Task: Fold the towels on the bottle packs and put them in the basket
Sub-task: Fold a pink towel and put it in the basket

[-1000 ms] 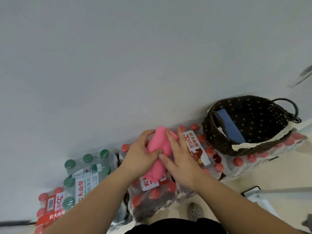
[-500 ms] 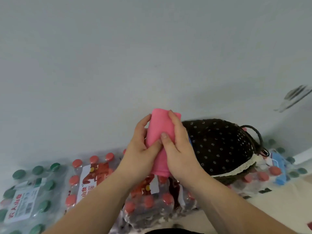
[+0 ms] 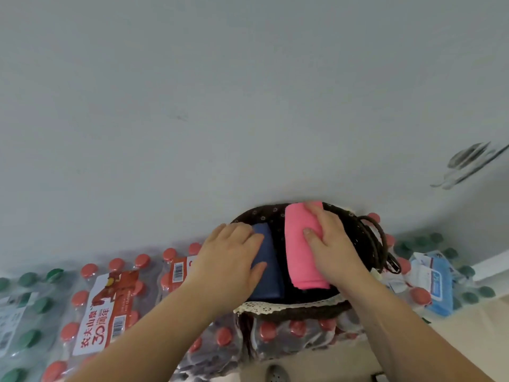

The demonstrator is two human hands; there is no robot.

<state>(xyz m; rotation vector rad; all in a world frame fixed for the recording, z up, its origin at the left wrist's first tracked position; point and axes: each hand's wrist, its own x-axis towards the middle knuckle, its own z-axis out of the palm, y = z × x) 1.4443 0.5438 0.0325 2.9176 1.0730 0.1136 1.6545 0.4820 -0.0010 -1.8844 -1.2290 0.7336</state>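
A dark wicker basket (image 3: 366,244) with a lace-trimmed liner stands on shrink-wrapped bottle packs (image 3: 297,337) by the wall. Inside it lie a folded blue towel (image 3: 268,274) on the left and a folded pink towel (image 3: 300,252) on the right. My right hand (image 3: 329,244) holds the pink towel, fingers over its top and thumb curled round its side. My left hand (image 3: 231,257) lies on the blue towel with straight fingers, covering its left part.
Red-capped bottle packs (image 3: 107,307) fill the lower left, with green-capped packs (image 3: 24,299) further left. At right sit a blue-labelled pack (image 3: 438,282) and more green caps (image 3: 429,241). A grey wall rises just behind. Pale floor shows at the bottom right.
Both hands carried the folded pink towel rightwards from the bottle packs into the basket. My left hand let go of it and came down on the blue towel.
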